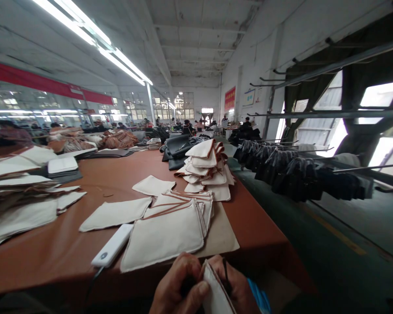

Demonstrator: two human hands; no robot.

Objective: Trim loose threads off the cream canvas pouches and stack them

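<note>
At the bottom of the head view, my left hand (180, 283) is closed on a stitched cream fabric piece (214, 290), its thumb pressed against the near side. My right hand (237, 283) grips the upper edge of the same piece from the other side. A thin black loop (225, 271) shows by the right fingers; what it belongs to, I cannot tell. The held piece is tilted, and its lower end runs out of view. Just beyond my hands, similar cream pieces with brown edging (165, 233) lie overlapping on the brown-covered table (258, 226).
A white box-like device (112, 246) with a cable lies left of the pieces. Farther back stands a taller cream stack (205, 168) beside black folded material (177, 150). More cream piles (22, 213) cover the left side. Metal racks with dark hanging items (281, 174) line the right.
</note>
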